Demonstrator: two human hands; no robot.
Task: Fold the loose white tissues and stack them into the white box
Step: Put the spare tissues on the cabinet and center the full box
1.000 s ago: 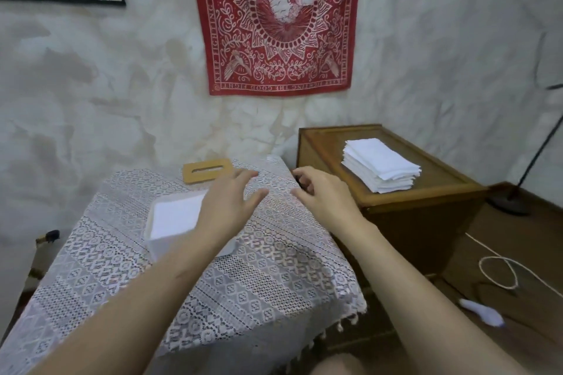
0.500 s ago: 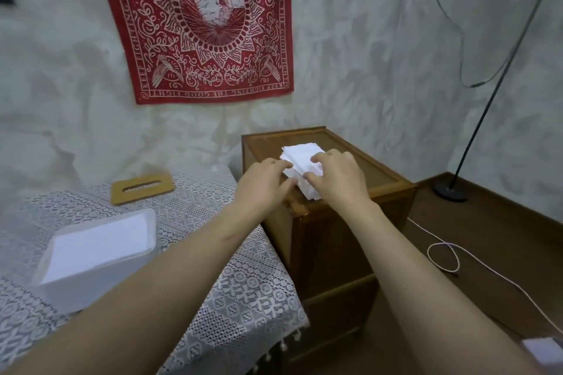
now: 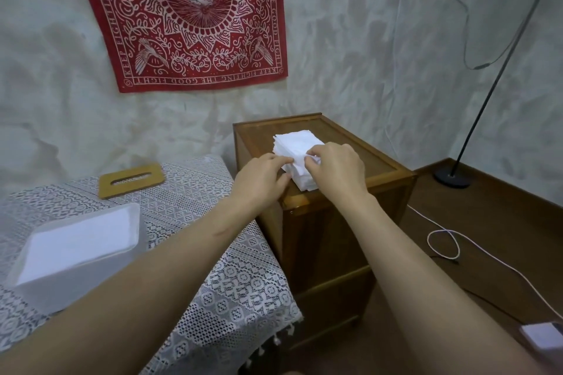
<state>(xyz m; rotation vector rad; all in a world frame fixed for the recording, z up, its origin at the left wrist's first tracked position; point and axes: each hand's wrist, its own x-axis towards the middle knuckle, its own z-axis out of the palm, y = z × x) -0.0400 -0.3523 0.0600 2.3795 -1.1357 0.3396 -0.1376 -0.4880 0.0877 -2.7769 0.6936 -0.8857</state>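
A stack of white tissues (image 3: 297, 143) lies on top of the wooden cabinet (image 3: 350, 216). My left hand (image 3: 262, 178) touches the stack's near left corner, its fingertips pinching the top tissue's edge. My right hand (image 3: 335, 169) rests on the near end of the stack, fingers curled onto the top tissue and lifting its edge slightly. The near part of the stack is hidden under both hands. The white box (image 3: 76, 253) stands open on the lace-covered table (image 3: 213, 253) at the lower left, with white tissue inside.
A wooden lid with a slot (image 3: 131, 180) lies on the table behind the box. A black floor lamp (image 3: 452, 181) stands at the right, a white cable (image 3: 444, 240) loops on the wooden floor. A red cloth (image 3: 195, 18) hangs on the wall.
My view swung right from the table to the cabinet. Both hands left the box area, reached the tissue stack and now pinch its top tissue.
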